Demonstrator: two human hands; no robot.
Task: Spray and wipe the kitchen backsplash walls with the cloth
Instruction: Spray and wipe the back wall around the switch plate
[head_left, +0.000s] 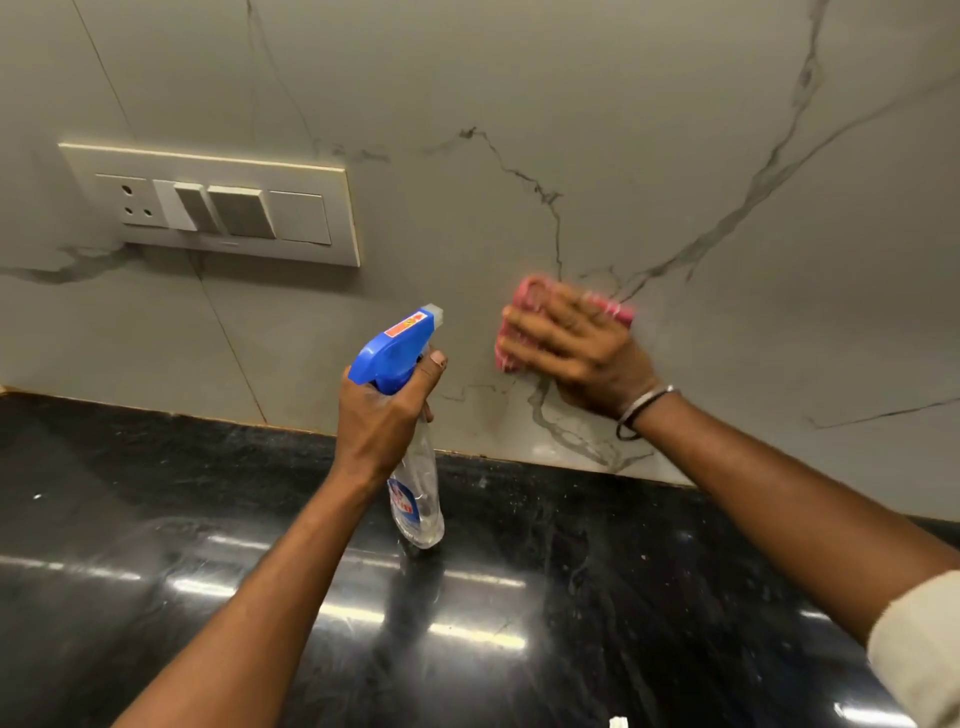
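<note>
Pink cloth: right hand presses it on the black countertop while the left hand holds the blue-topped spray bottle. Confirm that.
Wrong surface. The head view shows the right hand pressing the pink cloth against the marble backsplash wall, above the countertop. The left hand does hold the spray bottle.

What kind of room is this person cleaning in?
Most likely a home kitchen. A polished black stone countertop meets a grey marble-look tiled backsplash, and a wall plate with a socket and switches sits just above the counter.
</note>
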